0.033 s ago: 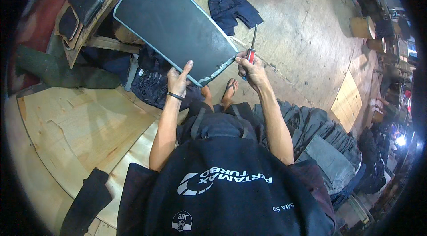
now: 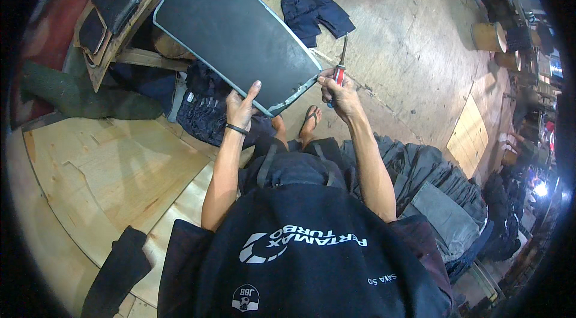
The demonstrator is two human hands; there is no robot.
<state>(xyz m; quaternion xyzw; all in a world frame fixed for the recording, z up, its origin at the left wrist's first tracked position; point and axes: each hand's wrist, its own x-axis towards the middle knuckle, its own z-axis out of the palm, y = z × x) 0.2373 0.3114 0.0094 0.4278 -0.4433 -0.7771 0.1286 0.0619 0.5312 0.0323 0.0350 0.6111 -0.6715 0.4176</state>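
A long dark grey panel (image 2: pixel 237 33) with a pale edging stretches away from me, raised at a slant. Its near edge looks chipped and worn. My left hand (image 2: pixel 240 109) grips the panel's near left side, thumb lying on top and the fingers hidden underneath. In my right hand (image 2: pixel 342 101) is a screwdriver (image 2: pixel 339 73) with a red handle, its metal shaft pointing up and away. That hand is closed around the handle, with thumb and forefinger at the panel's near right corner; whether they pinch it I cannot tell.
Dark shorts (image 2: pixel 316 13) lie on the floor beyond the panel. A wooden table (image 2: pixel 129 30) stands at the far left, above folded dark clothes (image 2: pixel 207 111). Grey garments (image 2: pixel 420 177) are heaped to my right, and plywood sheets (image 2: pixel 114 168) lie to my left. Brown drums (image 2: pixel 489 37) stand far right.
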